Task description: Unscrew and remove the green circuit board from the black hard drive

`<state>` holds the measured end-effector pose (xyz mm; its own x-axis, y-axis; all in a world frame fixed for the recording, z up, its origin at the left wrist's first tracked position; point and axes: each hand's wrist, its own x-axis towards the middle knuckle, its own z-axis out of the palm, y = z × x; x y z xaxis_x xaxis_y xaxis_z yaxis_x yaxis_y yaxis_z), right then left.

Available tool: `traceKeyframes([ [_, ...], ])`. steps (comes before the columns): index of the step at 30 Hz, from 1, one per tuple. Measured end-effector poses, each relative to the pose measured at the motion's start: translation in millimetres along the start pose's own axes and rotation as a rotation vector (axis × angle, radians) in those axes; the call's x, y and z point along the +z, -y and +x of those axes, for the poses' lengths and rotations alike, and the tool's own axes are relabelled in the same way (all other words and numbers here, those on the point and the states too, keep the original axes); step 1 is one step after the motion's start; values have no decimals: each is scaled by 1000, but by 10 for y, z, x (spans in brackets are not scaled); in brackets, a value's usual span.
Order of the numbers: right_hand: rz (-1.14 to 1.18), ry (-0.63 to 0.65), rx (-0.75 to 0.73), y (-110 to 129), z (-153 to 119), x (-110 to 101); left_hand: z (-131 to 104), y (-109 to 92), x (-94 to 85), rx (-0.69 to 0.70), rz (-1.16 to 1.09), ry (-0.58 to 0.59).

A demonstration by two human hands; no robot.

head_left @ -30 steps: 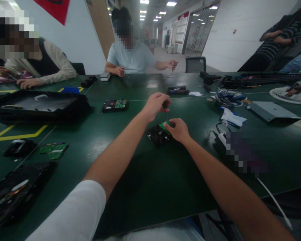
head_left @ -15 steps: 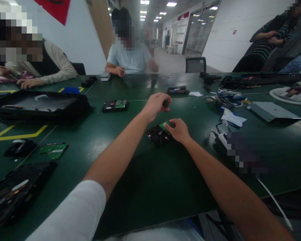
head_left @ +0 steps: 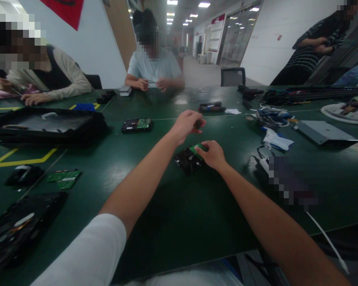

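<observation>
A black hard drive [head_left: 187, 161] lies on the dark green table in front of me. At its upper right edge is a green circuit board [head_left: 196, 150]. My right hand [head_left: 214, 154] is closed on this board, its thumb on the top face and the other fingers partly hidden. Whether the board is still joined to the drive, I cannot tell. Above and behind the drive, my left hand [head_left: 188, 126] hovers with its fingers curled. Something dark shows between those fingers, too unclear to name.
Another hard drive [head_left: 137, 124] lies to the left, beyond black trays [head_left: 47, 125]. Green circuit boards [head_left: 65, 178] and a large black casing [head_left: 20, 226] are nearer left. On the right are a metal case [head_left: 325, 132], cables [head_left: 273, 116] and a glove [head_left: 277, 139]. Other people sit across the table.
The green circuit board has shifted slightly under my right hand. My left hand is nearly still. The person across the table has brought both hands together.
</observation>
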<state>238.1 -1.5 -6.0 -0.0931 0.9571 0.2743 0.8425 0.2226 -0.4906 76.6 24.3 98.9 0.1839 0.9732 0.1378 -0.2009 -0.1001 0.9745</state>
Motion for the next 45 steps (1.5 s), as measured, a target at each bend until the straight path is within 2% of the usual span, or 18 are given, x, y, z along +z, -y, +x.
traceKeyframes([
  [8, 2, -20, -7, -13, -2, 18, 4, -3, 2, 89, 150, -20],
  [17, -3, -16, -1, -22, -2, 15, -18, -40, 32, -8, -43, -39],
  [23, 10, -12, 5, -15, 0, 13, -22, -56, 35, 23, -1, -27],
  [33, 3, -9, -4, -25, 2, 20, 26, 36, -16, 69, 82, -10],
  [41, 5, -25, -16, -30, 2, 28, -1, -14, 3, -9, -46, 18],
  [45, 0, -18, -9, -24, 1, 24, 6, -23, 0, 13, -27, -5],
])
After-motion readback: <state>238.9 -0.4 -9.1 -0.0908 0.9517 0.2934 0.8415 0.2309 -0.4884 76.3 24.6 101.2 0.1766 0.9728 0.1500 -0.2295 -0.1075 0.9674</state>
